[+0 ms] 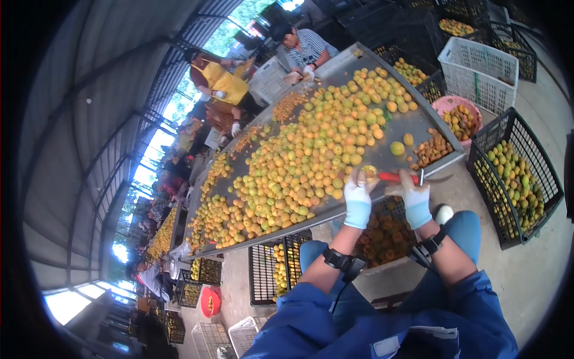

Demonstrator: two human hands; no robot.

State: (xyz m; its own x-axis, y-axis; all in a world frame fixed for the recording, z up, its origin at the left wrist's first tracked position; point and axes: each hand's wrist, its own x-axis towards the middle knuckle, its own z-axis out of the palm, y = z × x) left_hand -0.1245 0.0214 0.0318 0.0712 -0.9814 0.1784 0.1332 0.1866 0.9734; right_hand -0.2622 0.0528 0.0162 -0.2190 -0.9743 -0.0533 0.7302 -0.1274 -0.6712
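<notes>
Just over the near right edge of the sorting table, my left hand [357,194], in a white and pale blue glove, is closed round a yellow apricot [370,172]. My right hand [414,194], gloved the same way, grips a red-handled tool [390,177] with a curved metal part pointing right; its exact kind is unclear. The tool's red end lies close beside the fruit; I cannot tell whether they touch. Whole apricots [317,143] cover much of the metal table [394,131]. A heap of small brown-orange pieces [431,149] fills its right corner.
Below my hands, a crate holds brownish fruit pieces [382,236]. A black crate [508,230] of greenish-yellow fruit stands right, near a pink basin [445,105] and a white crate [478,54]. Across the table are a person in stripes [311,48] and another in a yellow apron [224,81].
</notes>
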